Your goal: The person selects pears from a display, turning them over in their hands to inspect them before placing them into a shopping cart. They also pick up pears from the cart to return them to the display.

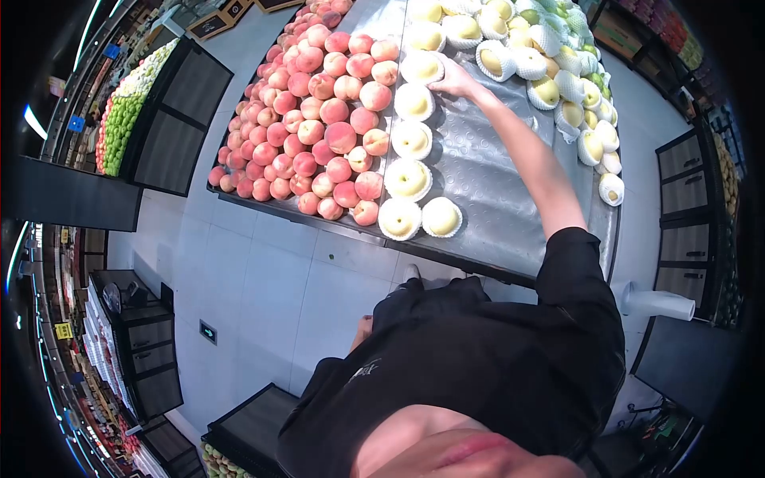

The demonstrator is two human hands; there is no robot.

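Silver, dimpled sheeting covers the display surface (486,175), and across it the person's right arm stretches out from a black sleeve to the far row of fruit. The right hand (456,78) lies on a pale yellow pear in a white foam net (421,67), fingers curled over its near edge; whether it truly grips the pear or only rests on it cannot be told from this angle. That pear sits second from the far end of a single column of netted pears (410,139) that runs down the middle of the surface, each one just beside the next, ending in two pears side by side (420,217) at the near edge. Left of this column, touching it along its length, lies a wide heap of pink and red peaches (311,119). Right of the bare sheeting, more netted pears (558,76) are crowded along the far and right rim. The left hand (363,329) hangs low by the person's body above the pale tiled floor (263,279), well apart from the fruit, mostly hidden by the black shirt, so its state cannot be told. Farther left stands another display with green apples (119,127).
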